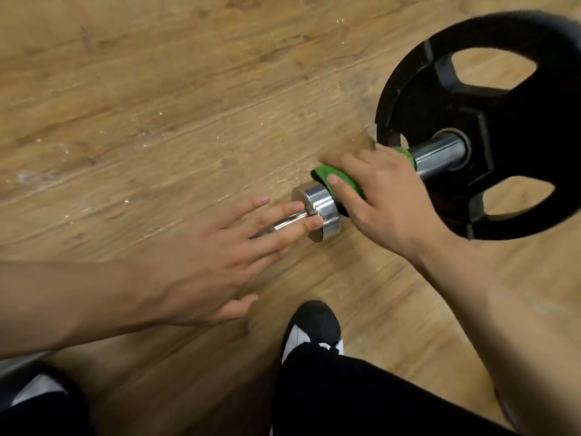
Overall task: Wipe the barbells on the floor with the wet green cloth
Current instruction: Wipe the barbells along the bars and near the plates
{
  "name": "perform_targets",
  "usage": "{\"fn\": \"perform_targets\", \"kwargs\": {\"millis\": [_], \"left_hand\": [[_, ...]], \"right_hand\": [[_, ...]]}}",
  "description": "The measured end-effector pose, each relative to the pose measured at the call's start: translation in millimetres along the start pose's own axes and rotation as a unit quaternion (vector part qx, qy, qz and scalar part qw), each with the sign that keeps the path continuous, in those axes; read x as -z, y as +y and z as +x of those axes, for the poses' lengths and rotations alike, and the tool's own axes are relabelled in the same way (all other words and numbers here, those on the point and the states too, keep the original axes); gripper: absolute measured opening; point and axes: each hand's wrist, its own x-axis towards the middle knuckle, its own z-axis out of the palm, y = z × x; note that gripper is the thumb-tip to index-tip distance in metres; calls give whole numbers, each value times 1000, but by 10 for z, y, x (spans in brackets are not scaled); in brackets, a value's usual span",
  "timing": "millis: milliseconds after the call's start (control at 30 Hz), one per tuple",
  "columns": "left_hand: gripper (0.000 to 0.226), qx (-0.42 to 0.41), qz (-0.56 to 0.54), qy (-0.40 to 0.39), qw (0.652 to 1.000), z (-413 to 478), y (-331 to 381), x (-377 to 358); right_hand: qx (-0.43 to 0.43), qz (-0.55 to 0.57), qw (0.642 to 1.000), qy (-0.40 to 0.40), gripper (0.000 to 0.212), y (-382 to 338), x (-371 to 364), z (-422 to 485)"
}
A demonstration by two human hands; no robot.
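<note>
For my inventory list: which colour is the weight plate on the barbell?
The weight plate is black; head view.

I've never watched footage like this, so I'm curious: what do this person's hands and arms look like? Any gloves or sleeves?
No gloves: the left hand and the right hand are bare, and no ring shows on the fingers in view. The left forearm and the right forearm are uncovered to the frame's edge, with no sleeve, watch or wristband visible. Motion blur hides finer detail.
</note>
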Motion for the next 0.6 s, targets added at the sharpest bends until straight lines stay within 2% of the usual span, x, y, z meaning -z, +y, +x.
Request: {"fn": "perform_targets", "kwargs": {"millis": [67, 100, 233, 300, 333, 400, 467, 533, 600], "left_hand": [[103, -6, 15, 3, 1000, 5, 39, 10], [104, -8, 17, 4, 1000, -1, 53, 19], [105, -12, 17, -1, 1000, -20, 84, 40], [106, -13, 10, 2, 1000, -10, 108, 37], [106, -14, 4, 1, 1000, -8, 120, 40], [107, -14, -2, 1, 1000, -10, 133, 40], [107, -15, -11, 2, 1000, -6, 130, 54], [105, -17, -16, 4, 1000, -12, 121, 56], [104, -15, -22, 7, 1000, -23, 114, 53]], "right_hand": [[33, 27, 999, -34, 44, 133, 100, 23], [9, 25, 999, -30, 44, 276, 157, 27], [-180, -74, 981, 17, 50, 478, 176, 13], [-155, -92, 982, 63, 44, 184, -31, -4], [-104, -71, 989, 81, 38, 24, -114, -40], [21, 6, 998, 59, 34, -113, -121, -134], [90, 39, 995, 33, 39, 131, -48, -211], [56, 29, 993, 103, 41, 472, -67, -353], [-27, 24, 979, 200, 41, 610, -167, -457]]}}
